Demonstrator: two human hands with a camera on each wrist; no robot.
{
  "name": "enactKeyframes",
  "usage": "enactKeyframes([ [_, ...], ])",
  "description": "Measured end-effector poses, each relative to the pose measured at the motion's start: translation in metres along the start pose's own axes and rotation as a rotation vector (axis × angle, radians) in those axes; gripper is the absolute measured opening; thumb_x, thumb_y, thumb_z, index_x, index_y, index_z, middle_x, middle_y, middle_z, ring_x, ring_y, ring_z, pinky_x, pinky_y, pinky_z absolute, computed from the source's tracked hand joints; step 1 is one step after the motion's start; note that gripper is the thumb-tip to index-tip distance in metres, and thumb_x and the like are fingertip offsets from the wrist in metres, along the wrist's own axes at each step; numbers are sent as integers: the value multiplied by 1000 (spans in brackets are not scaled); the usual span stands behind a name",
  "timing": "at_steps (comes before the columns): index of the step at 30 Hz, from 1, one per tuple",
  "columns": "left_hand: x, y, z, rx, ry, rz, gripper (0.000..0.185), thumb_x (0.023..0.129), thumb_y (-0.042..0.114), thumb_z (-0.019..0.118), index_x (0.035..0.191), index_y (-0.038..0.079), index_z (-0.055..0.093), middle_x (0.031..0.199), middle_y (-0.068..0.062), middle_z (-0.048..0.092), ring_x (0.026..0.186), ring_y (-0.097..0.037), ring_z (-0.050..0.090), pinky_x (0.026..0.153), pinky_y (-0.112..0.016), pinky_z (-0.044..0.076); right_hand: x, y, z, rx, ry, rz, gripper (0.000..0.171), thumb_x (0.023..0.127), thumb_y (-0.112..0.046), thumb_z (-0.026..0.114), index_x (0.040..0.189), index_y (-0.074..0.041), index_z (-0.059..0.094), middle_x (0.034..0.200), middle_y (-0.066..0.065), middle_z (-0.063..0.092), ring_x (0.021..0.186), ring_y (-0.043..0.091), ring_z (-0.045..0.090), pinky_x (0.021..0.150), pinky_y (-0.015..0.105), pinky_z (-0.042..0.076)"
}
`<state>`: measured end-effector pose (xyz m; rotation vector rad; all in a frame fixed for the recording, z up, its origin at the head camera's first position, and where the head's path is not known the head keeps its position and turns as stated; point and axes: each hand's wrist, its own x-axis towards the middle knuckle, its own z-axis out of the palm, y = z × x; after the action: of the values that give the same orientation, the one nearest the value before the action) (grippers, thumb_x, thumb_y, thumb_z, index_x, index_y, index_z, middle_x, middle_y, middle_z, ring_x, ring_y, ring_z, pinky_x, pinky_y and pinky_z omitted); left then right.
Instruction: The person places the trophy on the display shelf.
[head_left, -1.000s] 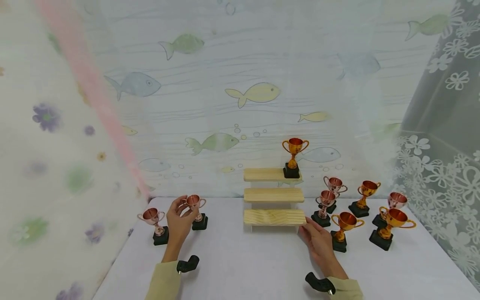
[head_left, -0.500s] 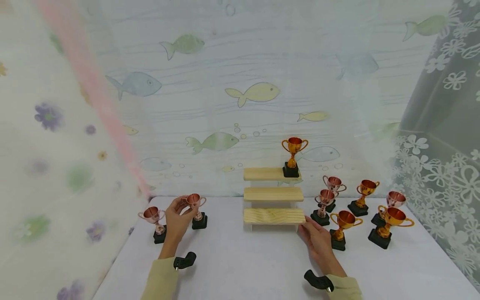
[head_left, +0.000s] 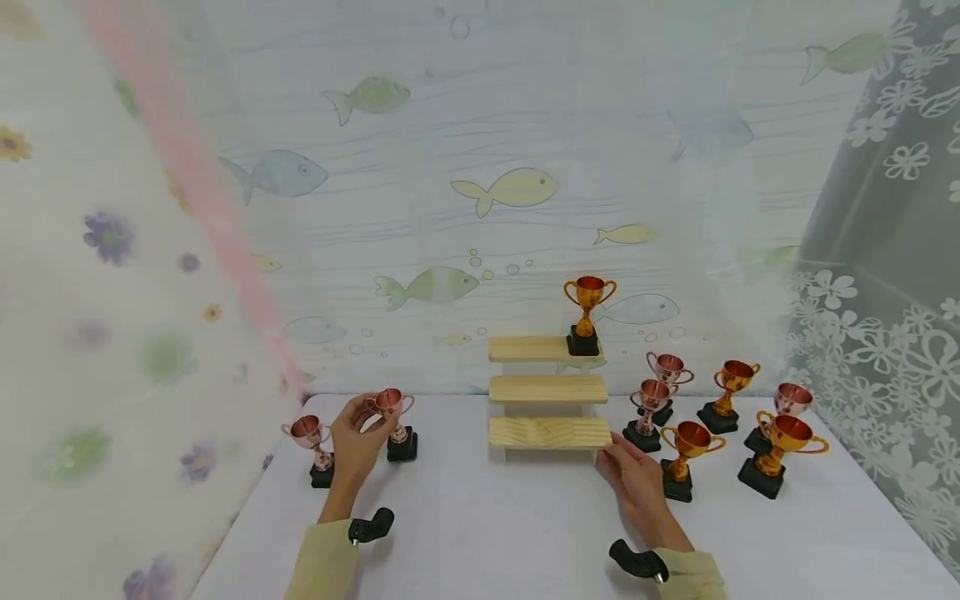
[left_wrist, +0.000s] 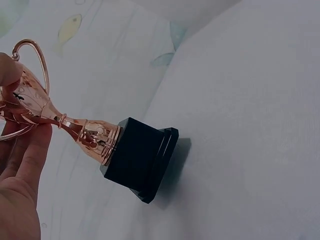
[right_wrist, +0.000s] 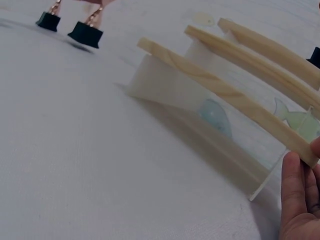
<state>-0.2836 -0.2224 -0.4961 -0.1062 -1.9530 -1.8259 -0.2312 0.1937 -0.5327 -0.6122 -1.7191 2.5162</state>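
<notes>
My left hand [head_left: 358,437] pinches the cup of a rose-gold trophy [head_left: 395,414] between thumb and fingers. In the left wrist view, the trophy's black base [left_wrist: 140,157] casts a shadow on the white surface; whether it touches cannot be told. A second rose-gold trophy [head_left: 307,433] stands just left of that hand. At the right end of the three-step wooden display stand [head_left: 547,433], my right hand [head_left: 637,483] holds the lowest board, thumb above and fingers beneath in the right wrist view. A gold trophy [head_left: 589,304] stands at the right of the top step.
Right of the stand are several more trophies, among them a rose-gold one [head_left: 652,408], a gold one [head_left: 688,446] near my right hand and another gold one [head_left: 783,442] farther right. A fish-print curtain [head_left: 510,125] hangs behind the white table [head_left: 480,533].
Both hands keep their holds, and the trophies and stand stay where they were. Only a slight shift of the head view shows.
</notes>
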Motion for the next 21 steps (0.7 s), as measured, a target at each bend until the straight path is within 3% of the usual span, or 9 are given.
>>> enactKeyframes([
  [21,-6,43,10,-17,-18,140,42,79,-8,81,118,-4,66,106,-9,63,93,-11,66,81,-20,60,-2,-2,0,-1,1,14,53,106,-11,50,156,-1,36,157,20,39,91,-4,65,93,17,54],
])
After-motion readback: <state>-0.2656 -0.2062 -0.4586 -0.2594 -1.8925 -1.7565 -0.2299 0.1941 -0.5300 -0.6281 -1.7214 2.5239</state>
